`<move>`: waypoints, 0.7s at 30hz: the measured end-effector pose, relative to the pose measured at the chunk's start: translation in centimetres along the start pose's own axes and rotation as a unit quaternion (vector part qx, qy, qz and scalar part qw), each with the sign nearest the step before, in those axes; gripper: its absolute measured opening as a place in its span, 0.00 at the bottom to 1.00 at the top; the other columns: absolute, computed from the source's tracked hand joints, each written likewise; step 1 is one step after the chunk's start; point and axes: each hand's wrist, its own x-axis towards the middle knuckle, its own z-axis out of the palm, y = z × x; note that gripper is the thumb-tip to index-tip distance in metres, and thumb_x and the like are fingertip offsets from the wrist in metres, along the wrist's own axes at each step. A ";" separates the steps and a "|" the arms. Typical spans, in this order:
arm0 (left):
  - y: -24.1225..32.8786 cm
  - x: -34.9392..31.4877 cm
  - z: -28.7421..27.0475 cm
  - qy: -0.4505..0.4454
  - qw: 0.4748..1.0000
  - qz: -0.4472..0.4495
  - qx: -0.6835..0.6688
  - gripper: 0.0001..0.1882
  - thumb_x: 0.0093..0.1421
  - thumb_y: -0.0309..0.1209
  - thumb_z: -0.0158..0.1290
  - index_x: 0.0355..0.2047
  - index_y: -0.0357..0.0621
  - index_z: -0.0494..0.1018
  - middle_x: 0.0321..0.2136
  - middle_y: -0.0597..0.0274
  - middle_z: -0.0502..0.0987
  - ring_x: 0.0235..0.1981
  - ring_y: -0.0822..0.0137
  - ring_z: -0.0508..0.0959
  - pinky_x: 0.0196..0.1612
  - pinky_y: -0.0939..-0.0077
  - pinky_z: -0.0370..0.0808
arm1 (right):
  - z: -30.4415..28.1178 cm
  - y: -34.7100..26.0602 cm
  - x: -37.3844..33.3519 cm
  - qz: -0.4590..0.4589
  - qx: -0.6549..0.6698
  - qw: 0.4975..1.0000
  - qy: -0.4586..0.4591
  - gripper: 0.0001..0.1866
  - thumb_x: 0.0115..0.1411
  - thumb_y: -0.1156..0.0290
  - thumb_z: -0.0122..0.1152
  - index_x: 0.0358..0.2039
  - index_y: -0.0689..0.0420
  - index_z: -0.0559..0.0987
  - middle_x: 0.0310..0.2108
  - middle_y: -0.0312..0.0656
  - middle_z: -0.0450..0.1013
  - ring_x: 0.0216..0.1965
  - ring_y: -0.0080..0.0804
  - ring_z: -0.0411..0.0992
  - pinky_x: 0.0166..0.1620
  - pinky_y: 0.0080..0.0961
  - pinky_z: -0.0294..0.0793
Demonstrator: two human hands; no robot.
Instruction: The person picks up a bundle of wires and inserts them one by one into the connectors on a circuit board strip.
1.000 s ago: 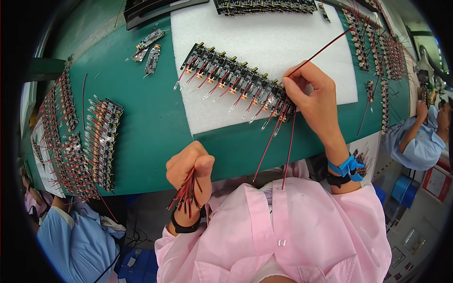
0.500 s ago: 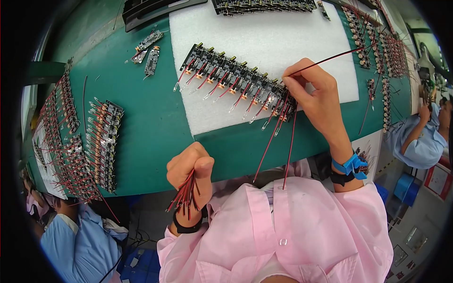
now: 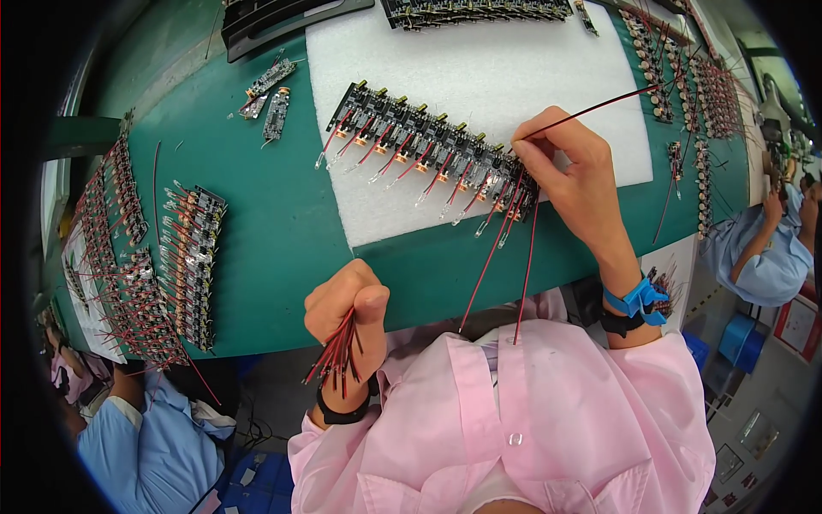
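A long panel of small circuit boards (image 3: 419,141) lies slantwise on a white foam sheet (image 3: 394,201). Short red wires and clear LEDs stick out along its near edge. At the panel's right end, my right hand (image 3: 569,167) pinches a thin red-and-black wire (image 3: 599,107), whose long tail runs up to the right. Two longer wires (image 3: 492,257) hang from that end toward my body. My left hand (image 3: 349,313) is closed around a bundle of red and black wires (image 3: 338,355), held in front of the table's near edge. What the right fingertips touch on the board is hidden.
More wired board panels (image 3: 193,265) lie on the green table (image 3: 274,188) at left, others (image 3: 715,94) at far right. Loose boards (image 3: 276,111) sit near a black tray (image 3: 274,26). A stacked panel (image 3: 479,12) lies at the back. People in blue work on both sides.
Both hands stay almost in place, still holding their wires. The whole view has shifted very slightly, and the person at lower left has moved a little.
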 end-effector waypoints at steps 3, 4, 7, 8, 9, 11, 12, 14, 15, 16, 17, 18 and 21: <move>0.0 0.0 0.0 -0.001 1.000 0.002 0.003 0.21 0.55 0.36 0.44 0.10 0.40 0.53 0.08 0.65 0.56 0.11 0.74 0.55 0.13 0.82 0.50 | 0.1 0.1 0.0 -0.002 -0.007 1.000 -0.001 0.02 0.46 0.80 0.52 0.22 0.64 0.70 0.19 0.35 0.65 0.21 0.19 0.62 0.25 0.13 0.60; 0.0 0.0 0.0 -0.001 1.000 0.001 0.002 0.21 0.55 0.36 0.44 0.10 0.40 0.53 0.08 0.65 0.56 0.11 0.74 0.55 0.13 0.82 0.50 | 0.1 0.1 0.0 -0.010 -0.009 1.000 0.001 0.02 0.45 0.81 0.52 0.22 0.64 0.70 0.19 0.35 0.65 0.21 0.19 0.62 0.24 0.13 0.60; 0.1 0.1 0.1 -0.004 1.000 -0.001 0.000 0.21 0.55 0.35 0.44 0.10 0.40 0.53 0.08 0.65 0.56 0.11 0.74 0.55 0.13 0.82 0.50 | 0.1 0.3 0.0 -0.024 -0.015 1.000 0.007 0.02 0.45 0.81 0.52 0.22 0.64 0.70 0.19 0.36 0.65 0.20 0.19 0.62 0.24 0.14 0.60; 0.1 0.1 0.1 -0.004 1.000 -0.001 0.000 0.21 0.55 0.35 0.44 0.10 0.40 0.53 0.08 0.65 0.56 0.11 0.74 0.55 0.13 0.82 0.51 | 0.1 0.3 0.0 -0.041 -0.028 0.999 0.010 0.02 0.45 0.81 0.53 0.22 0.64 0.70 0.19 0.36 0.65 0.20 0.19 0.62 0.23 0.14 0.60; 0.1 0.1 0.1 -0.004 1.000 -0.001 0.000 0.21 0.55 0.35 0.44 0.10 0.40 0.53 0.08 0.65 0.56 0.11 0.74 0.55 0.13 0.82 0.51 | 0.2 0.4 0.0 -0.058 -0.041 0.997 0.013 0.02 0.44 0.81 0.53 0.22 0.64 0.70 0.19 0.36 0.65 0.20 0.19 0.62 0.23 0.14 0.60; 0.1 0.1 0.1 -0.004 1.000 0.000 0.000 0.21 0.55 0.35 0.44 0.09 0.40 0.54 0.08 0.65 0.55 0.11 0.74 0.55 0.13 0.82 0.51 | 0.2 0.4 0.0 -0.076 -0.054 0.996 0.017 0.02 0.44 0.82 0.53 0.21 0.63 0.70 0.19 0.36 0.65 0.20 0.19 0.62 0.23 0.14 0.60; 0.1 0.0 0.1 -0.003 1.000 -0.002 -0.001 0.21 0.55 0.35 0.44 0.09 0.40 0.54 0.08 0.65 0.55 0.11 0.74 0.55 0.13 0.82 0.51 | 0.3 0.4 -0.1 -0.072 -0.054 0.996 0.023 0.02 0.44 0.82 0.53 0.21 0.63 0.70 0.19 0.36 0.65 0.19 0.19 0.63 0.22 0.14 0.60; 0.1 0.0 0.0 0.000 1.000 -0.004 -0.003 0.21 0.54 0.35 0.45 0.09 0.40 0.54 0.09 0.65 0.55 0.11 0.74 0.55 0.13 0.82 0.51 | 0.4 0.3 -0.1 -0.066 -0.054 0.996 0.034 0.02 0.44 0.82 0.52 0.21 0.64 0.70 0.19 0.36 0.65 0.19 0.19 0.63 0.22 0.14 0.60; 0.1 0.0 0.0 0.000 1.000 -0.004 -0.002 0.21 0.54 0.35 0.45 0.09 0.40 0.54 0.09 0.65 0.55 0.11 0.74 0.55 0.13 0.82 0.51 | 0.4 0.3 -0.1 -0.066 -0.054 0.996 0.034 0.02 0.44 0.82 0.52 0.21 0.64 0.70 0.19 0.36 0.65 0.19 0.19 0.63 0.22 0.14 0.60; 0.1 0.0 0.1 0.000 1.000 -0.004 -0.003 0.21 0.54 0.35 0.45 0.09 0.40 0.54 0.09 0.65 0.55 0.11 0.74 0.55 0.13 0.82 0.51 | 0.5 0.3 -0.2 -0.060 -0.059 0.996 0.038 0.02 0.44 0.82 0.52 0.21 0.63 0.70 0.18 0.36 0.65 0.19 0.19 0.62 0.22 0.14 0.60; 0.1 0.0 0.1 0.001 1.000 -0.004 -0.004 0.21 0.54 0.35 0.45 0.09 0.40 0.54 0.09 0.65 0.55 0.11 0.74 0.55 0.13 0.82 0.51 | 0.6 0.3 -0.2 -0.055 -0.064 0.996 0.042 0.02 0.44 0.82 0.52 0.21 0.63 0.70 0.18 0.36 0.65 0.18 0.19 0.62 0.22 0.14 0.60; 0.1 0.1 0.1 0.002 1.000 -0.005 -0.005 0.21 0.54 0.35 0.45 0.09 0.40 0.54 0.09 0.65 0.55 0.11 0.74 0.55 0.13 0.82 0.51 | 0.6 0.3 -0.2 -0.049 -0.069 0.995 0.046 0.02 0.44 0.81 0.52 0.20 0.63 0.69 0.18 0.36 0.65 0.18 0.19 0.62 0.22 0.14 0.60; 0.0 0.0 0.1 0.005 1.000 0.002 -0.009 0.21 0.55 0.35 0.45 0.09 0.40 0.54 0.08 0.65 0.55 0.11 0.74 0.55 0.13 0.82 0.50 | 0.7 0.4 -0.3 -0.038 -0.070 0.996 0.048 0.01 0.44 0.81 0.52 0.20 0.63 0.69 0.17 0.36 0.65 0.18 0.18 0.62 0.22 0.13 0.60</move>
